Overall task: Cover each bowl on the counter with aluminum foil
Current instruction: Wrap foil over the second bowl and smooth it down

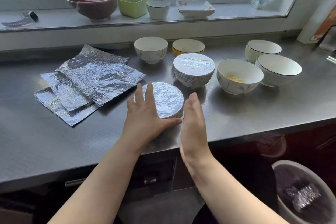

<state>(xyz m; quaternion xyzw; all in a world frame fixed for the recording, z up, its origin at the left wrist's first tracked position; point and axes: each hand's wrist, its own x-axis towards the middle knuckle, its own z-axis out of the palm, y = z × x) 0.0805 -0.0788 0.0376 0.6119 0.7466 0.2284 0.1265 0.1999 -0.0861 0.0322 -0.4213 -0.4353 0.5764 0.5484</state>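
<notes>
- The right hand (193,125) stands edge-on with straight fingers, just beside the near foil-covered bowl (166,99); whether it touches is unclear.
- The left hand (145,112) lies flat, fingers spread, on that bowl's left rim, thumb pressing the foil at the front.
- Judged step: smoothing foil down the sides of the second bowl; another wrapped bowl (193,68) stands behind.
- Next calls for a sheet from the foil stack (91,82) on the surface (254,107), then the open bowl holding yellow food (240,76).
</notes>
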